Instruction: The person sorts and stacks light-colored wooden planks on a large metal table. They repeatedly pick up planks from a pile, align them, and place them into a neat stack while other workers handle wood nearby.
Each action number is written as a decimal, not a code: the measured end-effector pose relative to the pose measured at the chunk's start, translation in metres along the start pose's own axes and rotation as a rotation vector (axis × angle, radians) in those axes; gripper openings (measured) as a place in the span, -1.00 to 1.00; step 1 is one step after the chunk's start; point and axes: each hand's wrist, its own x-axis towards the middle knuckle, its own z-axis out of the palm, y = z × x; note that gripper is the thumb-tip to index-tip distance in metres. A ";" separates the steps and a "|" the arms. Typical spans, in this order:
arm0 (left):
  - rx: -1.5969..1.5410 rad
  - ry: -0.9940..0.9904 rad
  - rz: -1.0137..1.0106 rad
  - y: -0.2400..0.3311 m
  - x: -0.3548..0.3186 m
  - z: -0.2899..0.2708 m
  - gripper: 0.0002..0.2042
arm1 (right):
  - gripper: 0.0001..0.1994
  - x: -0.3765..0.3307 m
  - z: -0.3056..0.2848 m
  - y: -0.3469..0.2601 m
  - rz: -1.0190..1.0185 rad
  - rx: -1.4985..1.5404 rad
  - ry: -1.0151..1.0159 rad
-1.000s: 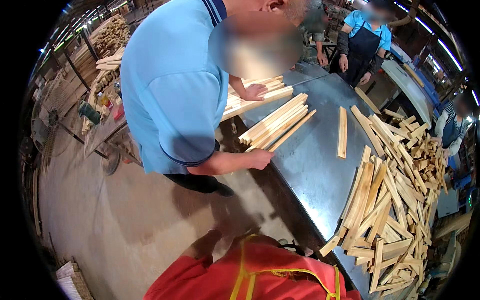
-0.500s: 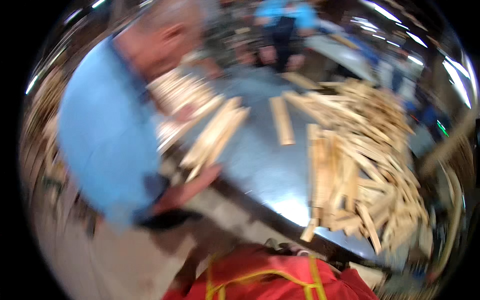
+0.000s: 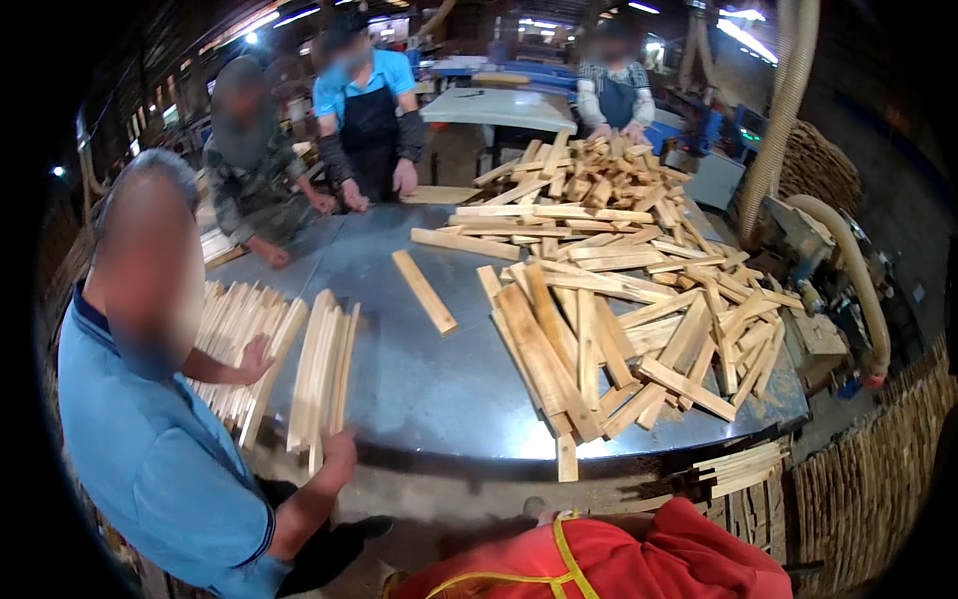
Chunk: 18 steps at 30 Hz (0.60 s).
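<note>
Neither of my hands shows in the head view; only my red garment with its yellow straps (image 3: 569,559) appears at the lower edge. In front of me stands a dark metal-topped table (image 3: 419,389). On its right half lies a big loose heap of pale wooden strips (image 3: 689,339), the nearest ones poking over the front edge. A single strip (image 3: 424,292) lies apart near the middle. At the left, a co-worker in a blue shirt (image 3: 150,439) has one hand on a row of strips (image 3: 235,329) and the other at the near end of a small bundle (image 3: 324,369).
Several other people stand around the table's far side, one in a dark apron (image 3: 369,130). A ribbed hose (image 3: 858,280) hangs at the right. Below the table's right corner sit stacked strips (image 3: 743,467), beside a tall wood stack (image 3: 878,469).
The view has swung and steadied, so the far people and whole heap now show sharply. The co-worker at the left appears farther left, with the small bundle now resting beside the row.
</note>
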 end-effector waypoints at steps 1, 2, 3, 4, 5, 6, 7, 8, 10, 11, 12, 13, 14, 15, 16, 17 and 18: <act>-0.017 -0.058 -0.025 0.007 0.016 0.008 -0.36 | -0.55 0.001 -0.005 0.002 0.019 0.004 0.022; -0.034 -0.102 -0.046 0.013 0.018 0.010 -0.34 | -0.55 0.004 -0.005 0.000 0.019 0.011 0.024; -0.047 -0.144 -0.069 0.021 0.026 0.015 -0.31 | -0.54 0.008 -0.009 -0.001 0.023 0.016 0.035; -0.061 -0.168 -0.098 0.024 0.027 0.019 -0.28 | -0.54 0.009 -0.009 0.000 0.028 0.030 0.044; -0.077 -0.194 -0.142 0.024 0.033 0.028 -0.25 | -0.54 0.006 -0.009 0.002 0.046 0.051 0.059; -0.091 -0.206 -0.156 0.030 0.027 0.033 -0.23 | -0.54 0.008 -0.011 0.000 0.045 0.059 0.065; -0.103 -0.212 -0.176 0.033 0.024 0.032 -0.20 | -0.54 0.011 -0.010 -0.003 0.046 0.070 0.063; -0.097 -0.239 -0.188 0.035 0.028 0.035 -0.17 | -0.53 0.010 -0.012 -0.003 0.052 0.075 0.071; -0.047 -0.322 -0.196 0.038 0.040 0.045 -0.12 | -0.53 0.012 -0.018 -0.011 0.062 0.082 0.078; -0.007 -0.374 -0.185 0.041 0.051 0.052 -0.10 | -0.53 0.011 -0.022 -0.014 0.064 0.083 0.085; 0.025 -0.407 -0.169 0.039 0.053 0.047 -0.07 | -0.53 0.017 -0.017 -0.012 0.065 0.085 0.062; 0.070 -0.433 -0.165 0.036 0.050 0.050 -0.04 | -0.52 0.017 -0.013 -0.012 0.064 0.108 0.062; 0.087 -0.454 -0.137 0.032 0.044 0.032 -0.02 | -0.52 0.018 -0.013 -0.014 0.078 0.107 0.047; 0.126 -0.457 -0.135 0.032 0.043 0.038 -0.01 | -0.52 0.014 -0.013 -0.013 0.087 0.126 0.051; 0.152 -0.456 -0.120 0.034 0.038 0.033 -0.01 | -0.52 0.014 -0.015 -0.016 0.095 0.135 0.045; 0.172 -0.440 -0.127 0.034 0.037 0.032 -0.02 | -0.52 0.017 -0.018 -0.019 0.097 0.139 0.034; 0.173 -0.358 -0.111 0.023 0.041 0.036 -0.05 | -0.51 0.012 -0.017 -0.016 0.132 0.151 0.027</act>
